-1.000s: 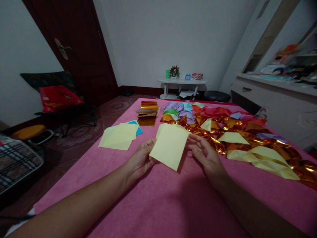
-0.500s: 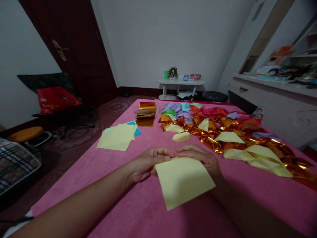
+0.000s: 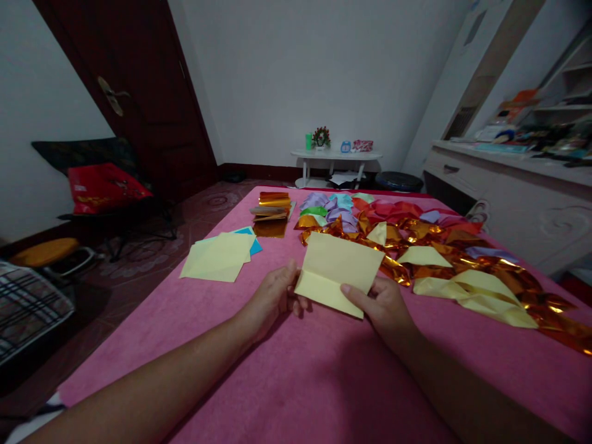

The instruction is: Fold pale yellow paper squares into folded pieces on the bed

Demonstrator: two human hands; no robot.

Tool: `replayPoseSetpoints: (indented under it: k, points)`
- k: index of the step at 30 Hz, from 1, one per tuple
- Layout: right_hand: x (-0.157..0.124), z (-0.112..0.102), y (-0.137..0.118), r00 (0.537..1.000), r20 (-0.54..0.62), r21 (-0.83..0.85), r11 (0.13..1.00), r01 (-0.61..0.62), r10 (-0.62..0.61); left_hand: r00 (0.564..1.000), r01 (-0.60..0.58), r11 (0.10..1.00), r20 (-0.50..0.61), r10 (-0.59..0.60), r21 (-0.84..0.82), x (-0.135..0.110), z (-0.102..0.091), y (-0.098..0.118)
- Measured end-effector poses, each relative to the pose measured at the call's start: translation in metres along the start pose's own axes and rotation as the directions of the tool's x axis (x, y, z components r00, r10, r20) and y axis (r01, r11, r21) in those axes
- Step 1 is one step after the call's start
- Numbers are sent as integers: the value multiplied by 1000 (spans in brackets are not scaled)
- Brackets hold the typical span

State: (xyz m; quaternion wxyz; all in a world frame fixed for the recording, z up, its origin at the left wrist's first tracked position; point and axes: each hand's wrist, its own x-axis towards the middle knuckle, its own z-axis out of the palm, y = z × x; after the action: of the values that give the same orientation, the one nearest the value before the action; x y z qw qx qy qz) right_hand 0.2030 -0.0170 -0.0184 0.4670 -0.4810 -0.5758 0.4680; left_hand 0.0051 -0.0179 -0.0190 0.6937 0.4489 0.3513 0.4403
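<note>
A sheet of pale yellow paper [image 3: 342, 259] is held above the pink cloth [image 3: 259, 382], with a crease running across its lower part. My right hand [image 3: 386, 308] grips its lower right edge, the thumb lying on the front and the fingers hidden behind. At the left edge of the sheet, my left hand [image 3: 277, 293] has its fingers curled in, pinching the corner near the crease. To the left lie loose yellow and blue sheets [image 3: 217, 256]. Folded yellow paper pieces [image 3: 481, 296] rest to the right of my right hand.
Shiny orange foil pieces [image 3: 531, 283] and purple, red and green folded papers [image 3: 319, 200] cover the table's right and far side. A stack of gold foil sheets [image 3: 272, 216] lies at the far left. Beyond stands a small white table [image 3: 333, 154]; a white cabinet [image 3: 504, 197] is at right.
The yellow paper has swung from hanging down toward me to standing up away from me, its crease now showing. My right hand has moved from the top edge to the lower right edge.
</note>
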Motion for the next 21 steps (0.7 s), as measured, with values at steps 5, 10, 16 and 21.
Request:
replayPoseSetpoints:
  k: [5, 10, 16, 21]
  points:
    - [0, 1, -1, 997, 76, 10, 1000, -9, 8, 980, -67, 970, -165, 107, 232, -2, -2, 0]
    - [2, -4, 0, 973, -141, -71, 982, 177, -185, 940, -145, 949, -261, 221, 279, 0, -7, 2]
    - [-5, 0, -3, 753, -175, -456, 730, 510, -635, 913, -170, 916, -293, 285, 362, 1, -8, 1]
    - [-4, 6, 5, 852, 86, -534, 698, 477, -517, 916, -206, 906, -254, 311, 370, -2, -3, 2]
